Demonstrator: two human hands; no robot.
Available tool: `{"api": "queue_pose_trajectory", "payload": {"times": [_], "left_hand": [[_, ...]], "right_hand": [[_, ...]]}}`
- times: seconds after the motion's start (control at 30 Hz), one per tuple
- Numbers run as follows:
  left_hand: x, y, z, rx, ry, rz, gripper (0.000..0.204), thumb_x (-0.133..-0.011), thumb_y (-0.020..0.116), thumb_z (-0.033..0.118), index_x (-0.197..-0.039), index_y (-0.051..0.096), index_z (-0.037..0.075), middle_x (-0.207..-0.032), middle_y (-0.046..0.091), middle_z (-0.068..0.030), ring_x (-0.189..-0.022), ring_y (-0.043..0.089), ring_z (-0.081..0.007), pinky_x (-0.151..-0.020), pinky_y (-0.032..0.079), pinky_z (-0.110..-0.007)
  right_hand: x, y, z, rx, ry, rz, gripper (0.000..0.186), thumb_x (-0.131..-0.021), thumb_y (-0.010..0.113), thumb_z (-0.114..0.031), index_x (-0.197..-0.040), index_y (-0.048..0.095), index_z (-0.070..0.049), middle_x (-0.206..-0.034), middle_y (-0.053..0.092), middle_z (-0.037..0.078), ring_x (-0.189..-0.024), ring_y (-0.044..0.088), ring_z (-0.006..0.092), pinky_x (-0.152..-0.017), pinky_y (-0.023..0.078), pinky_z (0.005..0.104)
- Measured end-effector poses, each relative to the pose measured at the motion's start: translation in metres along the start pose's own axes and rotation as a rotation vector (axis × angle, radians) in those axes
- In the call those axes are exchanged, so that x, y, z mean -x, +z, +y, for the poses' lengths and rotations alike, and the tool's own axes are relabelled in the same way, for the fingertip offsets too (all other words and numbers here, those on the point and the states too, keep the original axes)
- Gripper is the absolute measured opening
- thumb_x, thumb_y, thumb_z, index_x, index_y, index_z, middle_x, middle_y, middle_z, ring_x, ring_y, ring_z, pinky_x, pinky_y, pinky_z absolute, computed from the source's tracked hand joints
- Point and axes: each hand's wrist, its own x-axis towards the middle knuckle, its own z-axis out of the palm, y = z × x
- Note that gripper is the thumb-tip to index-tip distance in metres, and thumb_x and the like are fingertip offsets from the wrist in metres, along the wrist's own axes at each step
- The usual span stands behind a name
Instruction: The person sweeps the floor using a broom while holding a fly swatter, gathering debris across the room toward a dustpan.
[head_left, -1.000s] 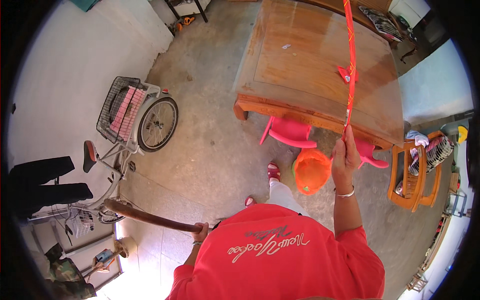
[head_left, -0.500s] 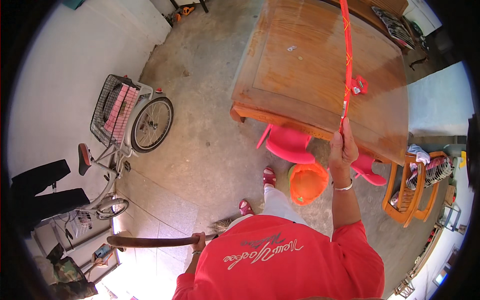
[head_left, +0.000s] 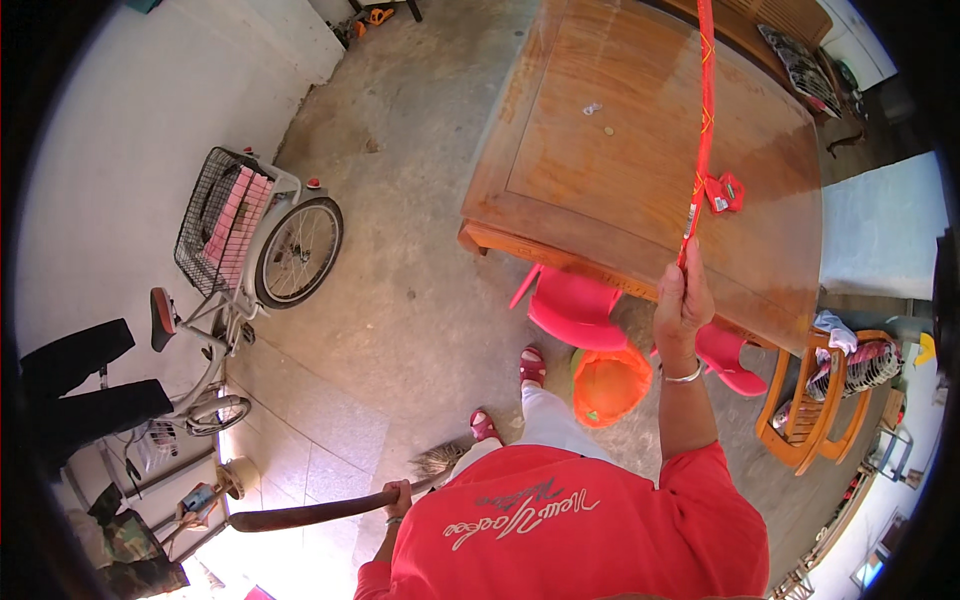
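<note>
My right hand [head_left: 684, 302] is raised over the near edge of the wooden table [head_left: 590, 150], its fingers closed round the lower end of a long thin red stick [head_left: 705, 130] with yellow markings. The stick's upper end runs out of view at the top. Down at the left, my left hand [head_left: 398, 498] grips a brown wooden handle [head_left: 310, 514], thick and slightly curved at its outer end. Straw-like bristles [head_left: 438, 459] show close to my feet, partly hidden; whether they join this handle I cannot tell. A small red packet [head_left: 724, 192] lies on the table beside the stick.
Pink plastic chairs [head_left: 572, 308] stand at the table's near side, with an orange-lined bucket or basket [head_left: 610, 384] by them. A bicycle [head_left: 297, 250] with a wire basket leans along the left wall. Wooden armchairs [head_left: 822, 400] stand at the right.
The brown handle has tilted, its outer end lower, and more of the bristles shows. My right hand still holds the red stick up. The whole view has shifted slightly.
</note>
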Motion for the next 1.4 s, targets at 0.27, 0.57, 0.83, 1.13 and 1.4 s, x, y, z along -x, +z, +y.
{"api": "queue_pose_trajectory", "payload": {"times": [0.27,0.57,0.83,1.13,1.4], "left_hand": [[0.001,0.009,0.008,-0.039,0.028,0.034,0.026,-0.076,0.067,0.025,-0.077,0.05,0.005,-0.072,0.053,-0.0033,-0.068,0.048,-0.0124,-0.064,0.044,-0.031],[0.013,0.02,0.079,-0.031,-0.096,0.04,0.028,-0.077,0.066,0.027,-0.077,0.048,0.005,-0.071,0.052,-0.0023,-0.067,0.047,-0.0116,-0.064,0.043,-0.03],[-0.004,0.028,-0.013,0.122,-0.045,0.097,0.022,-0.075,0.07,0.018,-0.077,0.05,0.007,-0.072,0.054,-0.0023,-0.067,0.048,-0.011,-0.063,0.044,-0.029],[0.016,0.042,0.061,0.236,-0.031,0.17,0.02,-0.074,0.07,0.015,-0.074,0.051,0.008,-0.068,0.052,0.0006,-0.065,0.046,-0.0092,-0.061,0.043,-0.027],[0.033,0.043,0.083,0.225,0.042,0.185,0.02,-0.076,0.069,0.015,-0.077,0.05,0.007,-0.07,0.05,0.0003,-0.064,0.045,-0.0084,-0.06,0.042,-0.025]], "right_hand": [[-0.01,0.004,0.014,0.086,-0.037,-0.035,0.041,-0.09,0.046,-0.001,-0.13,0.042,0.0,-0.072,0.044,-0.004,-0.057,0.037,0.0036,-0.05,0.034,0.0177],[-0.03,0.066,0.1,0.358,0.324,-0.375,0.042,-0.083,0.049,-0.002,-0.124,0.051,-0.01,-0.09,0.062,0.018,-0.074,0.06,0.0255,-0.065,0.046,0.0307],[-0.049,0.066,0.083,-0.041,0.623,-0.407,0.041,-0.087,0.049,-0.011,-0.127,0.048,-0.011,-0.063,0.046,0.0,-0.048,0.041,0.0086,-0.043,0.035,0.0238],[-0.011,0.024,0.047,-0.588,1.058,-0.389,0.046,-0.088,0.047,-0.009,-0.133,0.04,-0.013,-0.058,0.033,-0.004,-0.043,0.032,0.0045,-0.037,0.025,0.0196],[0.013,0.041,0.09,-1.039,1.307,-0.339,0.025,-0.092,0.045,-0.016,-0.116,0.051,-0.013,-0.06,0.046,0.001,-0.041,0.037,0.0071,-0.036,0.031,0.0196]]}}
